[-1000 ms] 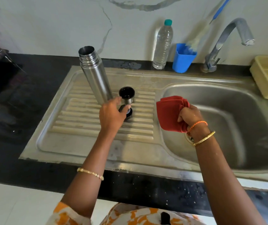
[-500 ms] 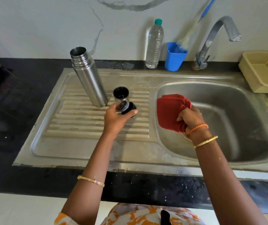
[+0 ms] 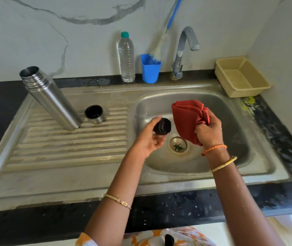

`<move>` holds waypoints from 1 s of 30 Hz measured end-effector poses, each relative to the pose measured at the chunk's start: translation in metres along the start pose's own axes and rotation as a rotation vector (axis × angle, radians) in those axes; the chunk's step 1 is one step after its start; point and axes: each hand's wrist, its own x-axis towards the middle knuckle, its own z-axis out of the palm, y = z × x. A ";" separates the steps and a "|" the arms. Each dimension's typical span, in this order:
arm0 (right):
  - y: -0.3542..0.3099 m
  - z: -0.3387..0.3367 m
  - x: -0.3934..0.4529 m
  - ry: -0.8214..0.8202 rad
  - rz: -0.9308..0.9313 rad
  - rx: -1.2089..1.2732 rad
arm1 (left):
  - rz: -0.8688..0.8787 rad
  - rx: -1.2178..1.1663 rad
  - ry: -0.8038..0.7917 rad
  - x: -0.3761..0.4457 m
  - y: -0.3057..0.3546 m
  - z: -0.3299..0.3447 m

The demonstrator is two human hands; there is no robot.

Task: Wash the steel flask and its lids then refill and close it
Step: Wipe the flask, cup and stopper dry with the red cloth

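**Here, a black stopper held over the sink bowl**

Now the steel flask (image 3: 50,98) stands open-mouthed on the ribbed draining board at the left of the sink (image 3: 92,181), its brushed metal body smooth and cylindrical, with ridged threads ringing the neck. Just beside its base sits the cup lid (image 3: 94,114), a short steel cylinder with a dark inside, mouth up. The left hand (image 3: 150,139) grasps the inner stopper (image 3: 162,126), a small black round plug with ridges, over the left part of the bowl, above and left of the round metal drain (image 3: 177,145). The right hand (image 3: 210,130) clenches a bunched red cloth (image 3: 187,118), soft and folded, close to the stopper but apart from it. Along the back edge of the dark speckled worktop (image 3: 194,203) stand a clear plastic bottle (image 3: 126,57) with a green cap, a blue plastic cup (image 3: 150,71) holding a brush, and the curved metal tap (image 3: 183,50). A beige slotted plastic basket (image 3: 241,78) fills the back right corner.
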 end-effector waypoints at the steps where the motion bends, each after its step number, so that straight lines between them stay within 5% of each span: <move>1: 0.003 -0.006 0.000 0.012 -0.011 0.006 | 0.049 0.103 0.078 0.005 -0.003 0.006; 7: 0.015 -0.022 -0.002 -0.026 -0.299 -0.134 | 0.152 0.083 -0.023 0.022 -0.012 0.034; 12: 0.035 -0.024 -0.007 -0.282 -0.647 -0.452 | 0.416 0.277 -0.004 0.025 -0.020 0.049; 22: 0.029 -0.016 0.053 -0.392 -0.119 -0.069 | 0.552 0.247 -0.143 0.023 -0.013 0.050; 30: 0.036 -0.018 0.016 -0.263 -0.611 -0.445 | 0.491 0.192 -0.122 0.032 -0.011 0.044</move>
